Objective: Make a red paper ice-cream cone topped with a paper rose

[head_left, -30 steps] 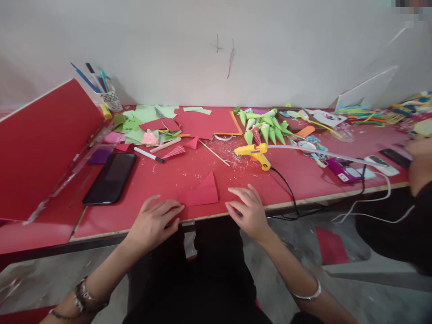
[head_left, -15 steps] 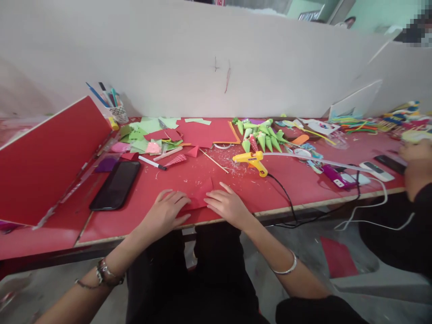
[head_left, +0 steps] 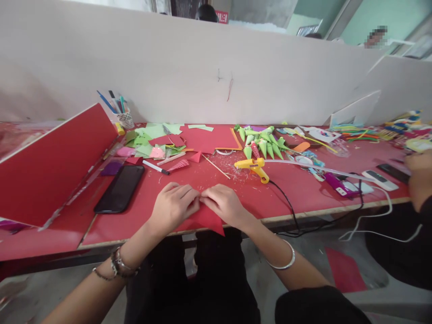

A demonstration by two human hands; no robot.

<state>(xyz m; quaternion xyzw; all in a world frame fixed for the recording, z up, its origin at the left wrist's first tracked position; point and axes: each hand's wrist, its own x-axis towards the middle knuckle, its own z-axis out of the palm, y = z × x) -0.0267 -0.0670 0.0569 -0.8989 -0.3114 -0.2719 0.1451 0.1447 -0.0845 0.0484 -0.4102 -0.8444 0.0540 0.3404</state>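
Note:
A red sheet of paper (head_left: 208, 219) is pinched between my two hands at the front edge of the red table, one pointed corner hanging past the edge. My left hand (head_left: 175, 203) has its fingers curled on the paper's upper edge. Fingertips of my right hand (head_left: 225, 204) meet the left ones there, closed on the same edge. Beyond them lie a thin wooden stick (head_left: 216, 166), a small red paper piece (head_left: 195, 157) and a pink patterned paper cone (head_left: 179, 165). The yellow glue gun (head_left: 254, 168) rests farther right.
A black phone (head_left: 119, 189) and a capped marker (head_left: 155, 167) lie on the left, beside a leaning red board (head_left: 57, 166). Green paper cones (head_left: 266, 143) are heaped at the back. A power cord (head_left: 286, 202) drops over the front edge. At far right is another person's hand (head_left: 420, 173).
Both hands have come together and gone from lying flat on the red paper to pinching its edge. The paper has turned, and its point now hangs toward me. The view has tilted slightly up.

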